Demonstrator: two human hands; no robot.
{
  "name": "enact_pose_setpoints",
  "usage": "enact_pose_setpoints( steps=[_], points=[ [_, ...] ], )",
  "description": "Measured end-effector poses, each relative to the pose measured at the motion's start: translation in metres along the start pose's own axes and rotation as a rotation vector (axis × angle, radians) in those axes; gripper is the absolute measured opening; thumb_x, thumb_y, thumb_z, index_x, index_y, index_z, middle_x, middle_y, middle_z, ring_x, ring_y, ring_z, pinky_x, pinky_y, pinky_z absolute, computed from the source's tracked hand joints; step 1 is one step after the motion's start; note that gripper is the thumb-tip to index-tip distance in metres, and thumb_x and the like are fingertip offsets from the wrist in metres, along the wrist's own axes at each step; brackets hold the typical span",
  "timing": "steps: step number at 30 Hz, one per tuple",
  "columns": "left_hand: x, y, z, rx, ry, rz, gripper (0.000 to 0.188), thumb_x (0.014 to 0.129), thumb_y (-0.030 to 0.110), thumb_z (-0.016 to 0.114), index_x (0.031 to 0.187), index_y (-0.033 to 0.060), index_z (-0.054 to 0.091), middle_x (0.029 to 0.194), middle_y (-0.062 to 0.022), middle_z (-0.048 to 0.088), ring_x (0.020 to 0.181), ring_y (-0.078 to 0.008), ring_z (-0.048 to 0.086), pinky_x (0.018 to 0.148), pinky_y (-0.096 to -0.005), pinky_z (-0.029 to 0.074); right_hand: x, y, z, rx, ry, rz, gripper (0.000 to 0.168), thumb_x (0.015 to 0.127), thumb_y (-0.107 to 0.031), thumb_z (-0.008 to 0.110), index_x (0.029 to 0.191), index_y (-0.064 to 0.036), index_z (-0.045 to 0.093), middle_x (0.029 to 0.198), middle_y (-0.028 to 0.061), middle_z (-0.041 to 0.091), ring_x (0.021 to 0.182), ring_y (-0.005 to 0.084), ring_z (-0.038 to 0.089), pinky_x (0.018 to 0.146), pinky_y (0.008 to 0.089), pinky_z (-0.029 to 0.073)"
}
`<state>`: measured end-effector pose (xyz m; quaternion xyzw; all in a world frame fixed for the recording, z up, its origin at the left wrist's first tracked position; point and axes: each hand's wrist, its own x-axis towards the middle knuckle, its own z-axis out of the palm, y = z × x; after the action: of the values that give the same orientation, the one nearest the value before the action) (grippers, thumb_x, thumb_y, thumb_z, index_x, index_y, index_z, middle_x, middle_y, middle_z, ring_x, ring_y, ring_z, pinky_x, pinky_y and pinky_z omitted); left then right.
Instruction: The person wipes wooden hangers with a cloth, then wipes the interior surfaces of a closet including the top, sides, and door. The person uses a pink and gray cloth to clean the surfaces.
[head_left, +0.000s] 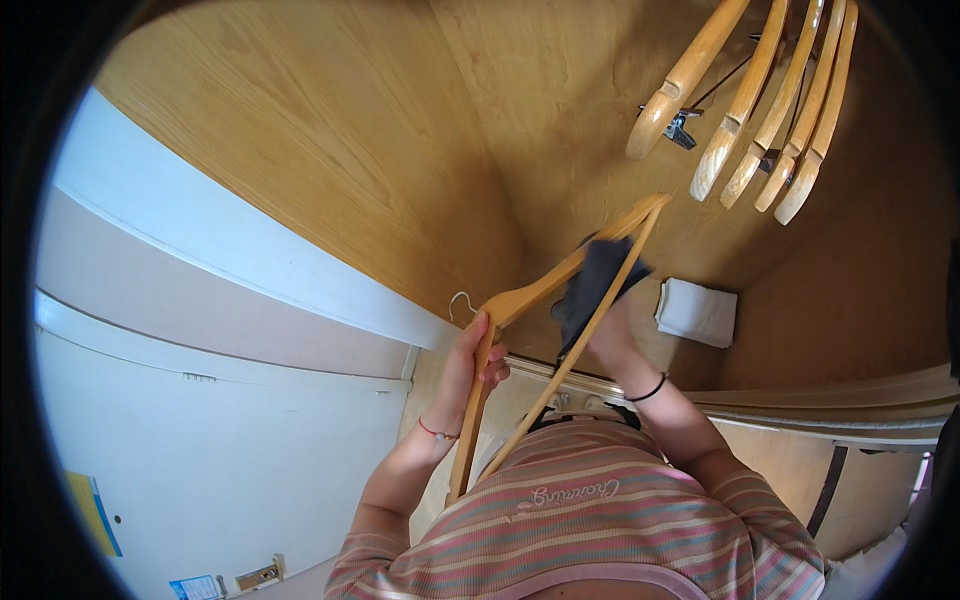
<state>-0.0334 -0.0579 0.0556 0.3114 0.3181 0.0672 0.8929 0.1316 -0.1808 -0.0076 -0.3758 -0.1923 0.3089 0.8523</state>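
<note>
A wooden clothes hanger (534, 295) with a white-looking hook (461, 304) is held in front of my body, tilted, its lower bar slanting toward my striped shirt. My left hand (480, 352) grips it close to the neck, below the hook. A dark grey cloth (598, 277) is in my right hand (611, 334), pressed around the hanger's far arm and partly behind the lower bar. The cloth looks blurred and covers most of my right fingers.
Several wooden hangers (731, 124), some with metal clips, hang at the upper right inside a wood-panelled wardrobe (375, 135). Folded white fabric (697, 311) lies on the wardrobe floor. To the left is a white door (225, 450) with a metal latch (259, 576).
</note>
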Motion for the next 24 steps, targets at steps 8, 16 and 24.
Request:
enact_pose_setpoints(
  steps=[8,16,24],
  points=[
    [0.011,0.014,0.017,0.168,-0.033,-0.012,0.03,0.102,0.045,0.051,0.109,0.0167,0.057,0.058,0.0043,0.048,0.041,-0.005,0.038,0.045,-0.02,0.037,-0.023,0.033,0.024,-0.353,-0.081,0.118,0.03,0.104,-0.028,0.049,0.113,-0.001,0.056,0.097,0.0074,0.065,0.087,0.0196,0.066,0.075,0.0302,0.054],
    [-0.026,-0.006,0.017,0.324,-0.057,-0.196,0.046,0.103,0.043,0.048,0.132,0.0078,0.045,0.064,-0.0015,0.054,0.053,-0.0116,0.058,0.052,-0.0221,0.048,0.013,0.051,-0.046,-0.843,0.287,-0.196,0.028,0.099,-0.003,0.046,0.126,0.003,0.052,0.116,0.0103,0.06,0.107,0.02,0.057,0.092,0.0366,0.048],
    [-0.034,-0.031,0.006,0.701,-0.141,-0.117,0.041,0.107,0.026,0.043,0.146,0.0178,0.033,0.061,0.0024,0.042,0.044,-0.0079,0.04,0.042,-0.0225,0.036,0.023,0.039,-0.001,-0.529,-0.136,-0.233,0.005,0.09,-0.004,0.052,0.087,-0.008,0.051,0.079,0.0003,0.052,0.069,0.0096,0.051,0.054,0.0227,0.043]
  ],
)
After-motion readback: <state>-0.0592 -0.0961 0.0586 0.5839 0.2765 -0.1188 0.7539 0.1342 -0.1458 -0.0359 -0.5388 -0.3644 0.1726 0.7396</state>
